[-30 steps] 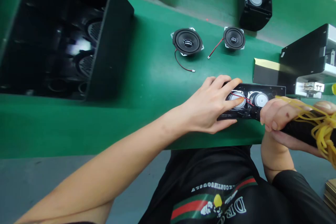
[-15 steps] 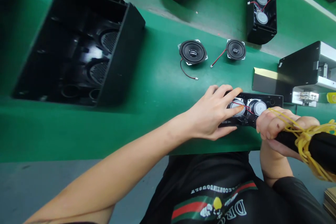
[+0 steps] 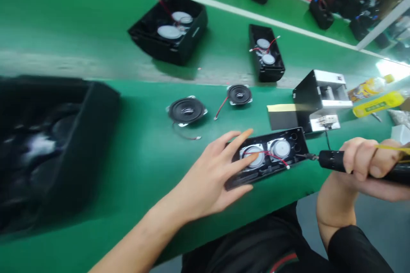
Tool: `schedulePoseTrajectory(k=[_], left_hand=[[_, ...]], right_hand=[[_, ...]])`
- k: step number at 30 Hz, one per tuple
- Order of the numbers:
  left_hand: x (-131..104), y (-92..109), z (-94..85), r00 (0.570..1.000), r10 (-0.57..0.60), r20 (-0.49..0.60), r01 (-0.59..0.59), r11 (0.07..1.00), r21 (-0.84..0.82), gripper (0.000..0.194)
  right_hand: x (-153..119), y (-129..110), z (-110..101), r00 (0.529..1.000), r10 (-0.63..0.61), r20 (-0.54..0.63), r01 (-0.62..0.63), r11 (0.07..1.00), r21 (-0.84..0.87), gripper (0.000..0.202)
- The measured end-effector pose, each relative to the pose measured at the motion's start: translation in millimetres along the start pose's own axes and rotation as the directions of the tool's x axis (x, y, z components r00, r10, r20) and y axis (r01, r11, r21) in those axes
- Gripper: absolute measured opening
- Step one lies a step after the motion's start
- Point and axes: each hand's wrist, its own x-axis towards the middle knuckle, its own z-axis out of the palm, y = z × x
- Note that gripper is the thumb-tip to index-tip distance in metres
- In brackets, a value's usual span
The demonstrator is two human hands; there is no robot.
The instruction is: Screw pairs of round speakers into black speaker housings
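Observation:
My left hand point(image 3: 221, 168) rests with spread fingers over the left end of a narrow black speaker box point(image 3: 261, 173). Inside that box are two round speakers, one under my fingers and another point(image 3: 280, 148) farther right, with red wires lying across them. My right hand point(image 3: 368, 162) is wrapped round a black electric screwdriver point(image 3: 331, 160), whose tip points left over the box's right end. Beyond my left hand lie a larger loose speaker point(image 3: 187, 111) and a smaller one point(image 3: 239, 94), both cone up.
A big black cabinet point(image 3: 105, 136) stands at the left. At the right is a black and silver device point(image 3: 333, 94), with yellow bottles point(image 3: 378, 103) beside it. Farther back stand two open speaker boxes point(image 3: 192, 42) point(image 3: 273, 68).
The view has swung toward the right and back. My right hand has drawn the screwdriver away from the speakers to the box's right end. My left hand still rests on the box.

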Motion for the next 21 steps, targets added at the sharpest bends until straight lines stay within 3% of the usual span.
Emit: schedulePoseTrajectory(k=[5, 8, 10, 15, 21], left_hand=[[-9.8, -17.7, 6.6, 0.999, 0.009, -0.052, -0.014, 0.995, -0.094, 0.046], [-10.1, -22.7, 8.6, 0.997, 0.012, -0.079, -0.021, 0.993, -0.113, 0.041], [-9.9, -24.3, 9.2, 0.996, 0.007, -0.094, -0.016, 0.995, -0.099, 0.036], [-9.7, -26.1, 9.3, 0.996, -0.003, -0.086, -0.004, 0.996, -0.085, 0.035], [-9.3, -25.3, 9.2, 0.996, -0.006, -0.086, -0.001, 0.997, -0.080, 0.036]], right_hand=[[44.4, 2.7, -36.3, 0.945, -0.099, -0.313, 0.059, 0.989, -0.134, 0.067], [62.0, 19.5, -45.9, 0.826, -0.294, -0.481, 0.228, 0.954, -0.193, 0.079], [66.8, 31.1, -46.2, 0.770, -0.363, -0.525, 0.300, 0.932, -0.204, 0.083], [73.5, 47.4, -36.2, 0.773, -0.312, -0.552, 0.260, 0.950, -0.173, 0.082], [75.3, 53.4, -36.0, 0.815, -0.256, -0.520, 0.232, 0.966, -0.113, 0.082]])
